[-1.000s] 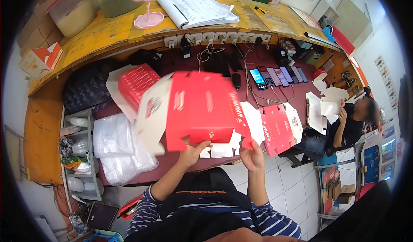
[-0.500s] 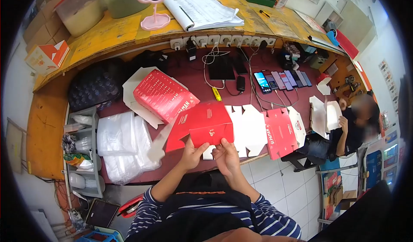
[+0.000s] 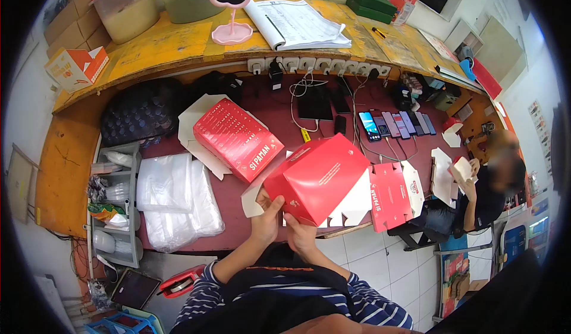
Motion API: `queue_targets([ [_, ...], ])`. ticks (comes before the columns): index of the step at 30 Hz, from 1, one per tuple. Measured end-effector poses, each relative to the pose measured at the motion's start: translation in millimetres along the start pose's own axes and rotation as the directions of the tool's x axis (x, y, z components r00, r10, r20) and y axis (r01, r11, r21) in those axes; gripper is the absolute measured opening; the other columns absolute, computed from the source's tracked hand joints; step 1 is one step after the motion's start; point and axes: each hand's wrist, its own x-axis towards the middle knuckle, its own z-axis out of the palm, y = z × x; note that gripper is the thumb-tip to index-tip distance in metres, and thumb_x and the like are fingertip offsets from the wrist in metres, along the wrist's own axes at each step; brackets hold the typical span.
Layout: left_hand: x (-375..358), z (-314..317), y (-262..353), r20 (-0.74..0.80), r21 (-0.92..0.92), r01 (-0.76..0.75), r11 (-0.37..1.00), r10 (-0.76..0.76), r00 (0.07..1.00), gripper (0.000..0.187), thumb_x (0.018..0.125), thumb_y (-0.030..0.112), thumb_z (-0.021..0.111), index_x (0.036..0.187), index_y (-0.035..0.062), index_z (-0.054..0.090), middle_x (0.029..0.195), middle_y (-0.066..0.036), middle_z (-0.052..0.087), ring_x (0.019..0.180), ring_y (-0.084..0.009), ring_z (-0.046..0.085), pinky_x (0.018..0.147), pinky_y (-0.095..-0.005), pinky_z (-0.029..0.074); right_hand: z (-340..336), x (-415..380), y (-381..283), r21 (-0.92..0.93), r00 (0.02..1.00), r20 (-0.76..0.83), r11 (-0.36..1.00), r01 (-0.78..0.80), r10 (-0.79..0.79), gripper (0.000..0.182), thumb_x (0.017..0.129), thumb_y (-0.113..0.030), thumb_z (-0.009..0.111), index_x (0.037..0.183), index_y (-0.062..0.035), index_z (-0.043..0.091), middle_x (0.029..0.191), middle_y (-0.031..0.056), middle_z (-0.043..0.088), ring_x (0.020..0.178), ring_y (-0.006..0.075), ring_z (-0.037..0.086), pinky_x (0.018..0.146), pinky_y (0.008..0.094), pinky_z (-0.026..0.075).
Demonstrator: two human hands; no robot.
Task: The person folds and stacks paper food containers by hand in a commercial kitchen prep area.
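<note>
Both my hands hold a red cardboard box (image 3: 318, 176) above the near edge of the dark red counter (image 3: 270, 117). My left hand (image 3: 266, 211) grips its lower left corner, thumb on the red face. My right hand (image 3: 299, 234) presses on the underside at the box's near end. The box is folded into shape and tilted, its long side pointing up and to the right. White flaps show under it. A stack of flat red box blanks (image 3: 238, 138) lies to the left of it, and another flat red blank (image 3: 389, 194) lies to the right.
Clear plastic bags (image 3: 172, 200) lie at the counter's left, beside a grey rack (image 3: 113, 206). Phones (image 3: 395, 123) and cables lie at the back right. A seated person (image 3: 485, 185) at the right holds white card. A yellow shelf (image 3: 154, 46) carries an open book and a pink mirror.
The red box went from a large open sheet held high to a flat fold, and now to a closed box shape. My right hand moved left, under it.
</note>
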Motion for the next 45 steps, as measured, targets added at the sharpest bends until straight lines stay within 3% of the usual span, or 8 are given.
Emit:
queue_targets([
  [7,28.3,-17.4,32.9,0.034,-0.485,0.596,0.64,-0.667,0.745,0.047,0.083,0.039,0.044,0.113,0.0038,0.043,0.111,-0.01,0.051,0.102,-0.0202,0.048,0.09,-0.0355,0.035,-42.8,42.3,-12.8,-0.521,0.521,0.853,-0.093,0.849,-0.024,0.038,0.066,-0.013,0.067,0.101,-0.0061,0.054,0.105,0.01,0.054,0.092,0.0229,0.055,0.074,0.0339,0.045],
  [9,37.8,-44.5,42.6,0.082,-0.376,0.623,0.686,-0.645,0.759,0.044,0.082,0.031,0.049,0.114,0.0014,0.042,0.111,-0.011,0.05,0.1,-0.0194,0.05,0.087,-0.0343,0.038,-72.8,42.4,-15.7,-0.788,0.789,0.612,0.041,0.614,-0.062,0.041,0.071,-0.018,0.062,0.107,-0.0041,0.05,0.113,0.011,0.048,0.097,0.0234,0.052,0.076,0.0338,0.045],
  [11,41.9,-74.0,58.1,0.036,-0.098,0.616,0.782,-0.615,0.787,0.044,0.08,0.028,0.051,0.114,0.0003,0.041,0.111,-0.012,0.05,0.099,-0.0194,0.05,0.086,-0.0331,0.04,-65.6,49.4,-59.7,-0.156,0.938,0.33,0.986,-0.058,0.108,0.044,0.075,-0.023,0.06,0.11,-0.001,0.047,0.108,0.0122,0.051,0.095,0.0229,0.053,0.076,0.0308,0.046],
  [13,43.8,-84.9,68.3,0.005,0.191,0.572,0.798,-0.583,0.812,0.045,0.079,0.025,0.052,0.114,-0.0008,0.041,0.11,-0.012,0.05,0.099,-0.0194,0.051,0.084,-0.032,0.041,-53.4,66.2,-96.5,-0.08,0.81,0.371,0.885,-0.459,0.454,0.04,0.079,-0.024,0.057,0.107,0.0021,0.047,0.101,0.0126,0.054,0.091,0.0191,0.054,0.073,0.0274,0.047],
  [27,15.5,-25.1,4.3,0.803,-0.541,0.721,0.433,0.011,0.595,0.04,0.086,0.031,0.043,0.115,0.0034,0.038,0.092,-0.005,0.053,0.08,-0.0137,0.051,0.071,-0.0282,0.041,9.1,42.7,-23.7,-0.112,0.977,0.106,0.974,0.196,-0.184,0.025,0.08,-0.008,0.054,0.102,0.0012,0.046,0.096,0.0084,0.053,0.089,0.0157,0.052,0.079,0.0287,0.042],
  [29,1.6,-5.1,6.0,0.273,0.465,-0.437,0.77,0.345,0.898,0.04,0.081,0.034,0.052,0.104,0.0018,0.045,0.084,-0.008,0.055,0.064,-0.0184,0.055,0.066,-0.0368,0.044,15.6,41.1,-20.8,-0.432,0.936,0.054,0.837,0.336,-0.348,0.019,0.078,-0.005,0.056,0.095,0.0022,0.05,0.088,0.0067,0.056,0.08,0.0123,0.054,0.072,0.025,0.043],
  [41,23.4,-21.4,24.2,-0.083,0.323,0.101,0.941,-0.078,0.993,0.016,0.084,0.013,0.048,0.083,-0.0019,0.055,0.069,-0.009,0.059,0.065,-0.014,0.058,0.063,-0.0268,0.049,11.0,57.4,-25.9,0.07,0.823,0.379,0.874,-0.481,0.423,0.073,0.082,-0.059,0.014,0.126,-0.002,0.027,0.124,0.0101,0.037,0.114,0.0185,0.032,0.094,0.0358,0.021],
  [45,25.1,-15.8,13.0,-0.112,0.342,0.037,0.939,0.001,0.994,0.017,0.084,0.014,0.049,0.08,-0.0013,0.056,0.069,-0.009,0.059,0.065,-0.0144,0.059,0.063,-0.0256,0.05,-38.3,57.4,44.3,-0.593,0.929,0.208,0.795,-0.129,0.305,0.083,0.075,-0.069,0.013,0.126,-0.0047,0.027,0.124,0.0084,0.035,0.114,0.0178,0.03,0.094,0.0305,0.019],
])
